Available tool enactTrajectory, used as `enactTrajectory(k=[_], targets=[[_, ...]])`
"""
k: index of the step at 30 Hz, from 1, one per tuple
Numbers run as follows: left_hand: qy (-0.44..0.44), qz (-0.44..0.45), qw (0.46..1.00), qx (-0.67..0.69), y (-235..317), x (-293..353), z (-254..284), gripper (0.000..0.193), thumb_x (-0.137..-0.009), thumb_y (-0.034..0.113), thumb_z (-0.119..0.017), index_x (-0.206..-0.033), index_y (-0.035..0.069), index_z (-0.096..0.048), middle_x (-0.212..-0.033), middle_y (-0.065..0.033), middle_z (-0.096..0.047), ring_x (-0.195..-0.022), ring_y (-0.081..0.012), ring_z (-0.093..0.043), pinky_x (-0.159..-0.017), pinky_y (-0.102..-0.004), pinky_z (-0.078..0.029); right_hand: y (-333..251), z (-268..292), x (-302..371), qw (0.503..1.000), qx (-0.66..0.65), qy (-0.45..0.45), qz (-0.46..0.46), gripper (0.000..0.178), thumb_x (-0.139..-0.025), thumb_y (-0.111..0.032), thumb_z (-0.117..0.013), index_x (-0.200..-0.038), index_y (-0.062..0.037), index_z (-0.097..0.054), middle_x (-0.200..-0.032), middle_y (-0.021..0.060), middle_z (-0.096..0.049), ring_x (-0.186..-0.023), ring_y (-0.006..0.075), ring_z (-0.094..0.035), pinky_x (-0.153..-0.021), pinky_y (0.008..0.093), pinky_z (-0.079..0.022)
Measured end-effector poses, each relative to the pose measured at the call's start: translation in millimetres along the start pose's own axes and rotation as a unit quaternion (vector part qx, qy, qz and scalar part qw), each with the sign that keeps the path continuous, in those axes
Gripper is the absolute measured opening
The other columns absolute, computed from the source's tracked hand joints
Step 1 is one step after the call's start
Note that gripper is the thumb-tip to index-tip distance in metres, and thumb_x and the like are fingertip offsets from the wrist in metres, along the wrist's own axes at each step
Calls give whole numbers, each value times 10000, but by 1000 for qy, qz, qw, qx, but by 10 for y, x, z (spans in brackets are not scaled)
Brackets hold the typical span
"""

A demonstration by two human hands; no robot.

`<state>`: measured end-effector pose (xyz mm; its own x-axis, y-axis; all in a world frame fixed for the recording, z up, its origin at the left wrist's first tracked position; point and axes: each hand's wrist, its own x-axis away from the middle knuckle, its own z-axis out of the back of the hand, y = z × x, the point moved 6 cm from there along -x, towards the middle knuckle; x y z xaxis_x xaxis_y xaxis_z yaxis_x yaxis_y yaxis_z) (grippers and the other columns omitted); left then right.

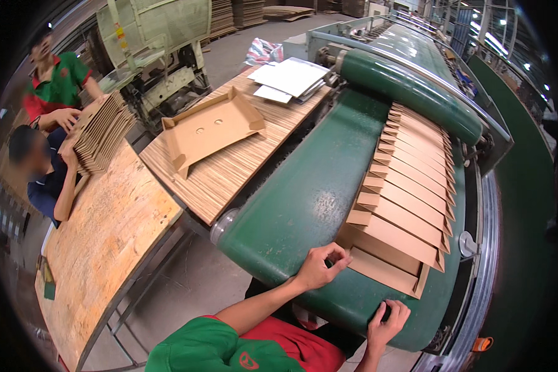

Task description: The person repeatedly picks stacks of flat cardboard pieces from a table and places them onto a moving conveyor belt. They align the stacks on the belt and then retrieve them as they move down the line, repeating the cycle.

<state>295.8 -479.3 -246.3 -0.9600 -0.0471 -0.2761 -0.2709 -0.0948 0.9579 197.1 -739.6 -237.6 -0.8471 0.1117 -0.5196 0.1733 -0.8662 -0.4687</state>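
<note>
Overlapping brown cardboard boxes, folded with small side flaps, lie in a row on a green conveyor belt. At the near end of the row, my left hand pinches its thumb and forefinger at the left corner of the closest cardboard box. Its other fingers are curled. My right hand lies at the belt's rounded front end, a little below that box and apart from it. Its fingers are loosely curled, with nothing visible in them.
Left of the belt, a striped wooden table holds an open cardboard tray and white sheets. Two people at a plywood table handle a cardboard stack. A green roller spans the belt; a metal rail runs along the right.
</note>
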Motion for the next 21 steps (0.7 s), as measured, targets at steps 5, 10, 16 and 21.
enactTrajectory(k=[5, 10, 16, 21], targets=[[20, -8, 1000, -6, 36, 166, 51, 228, -972, 212, -783, -929, 12, -681, -765, -48, -695, -693, -104, -653, -675, -279, -535, -9, 55, 106, 999, -21, 2, -25, 110, -899, 19, -682, -1006, 4, -663, -1015, 176, -627, -990, 375, -583, -887, 473, -473], [3, -27, 999, -36, 40, 213, 39, 223, -962, 203, -789, -932, 8, -685, -795, -70, -716, -721, -148, -692, -705, -298, -556, 3, 62, 171, 999, -30, -1, -44, 111, -897, 26, -683, -1004, 3, -663, -1012, 176, -625, -992, 374, -583, -885, 470, -474], [-16, 2, 999, -27, -2, 201, 9, 185, -956, 190, -780, -944, 23, -702, -843, -81, -734, -774, -157, -712, -748, -317, -572, -15, 55, 123, 999, -43, 16, -7, 97, -890, 16, -695, -983, 3, -671, -992, 177, -630, -977, 379, -586, -883, 472, -475], [-20, 2, 1000, -15, 23, 241, 8, 175, -967, 184, -759, -988, 23, -693, -860, -99, -736, -810, -183, -719, -779, -334, -567, -139, 110, 106, 997, 36, 28, 61, 175, -975, -192, -712, -1029, -31, -751, -997, 188, -701, -923, 376, -659, -861, 483, -539]])
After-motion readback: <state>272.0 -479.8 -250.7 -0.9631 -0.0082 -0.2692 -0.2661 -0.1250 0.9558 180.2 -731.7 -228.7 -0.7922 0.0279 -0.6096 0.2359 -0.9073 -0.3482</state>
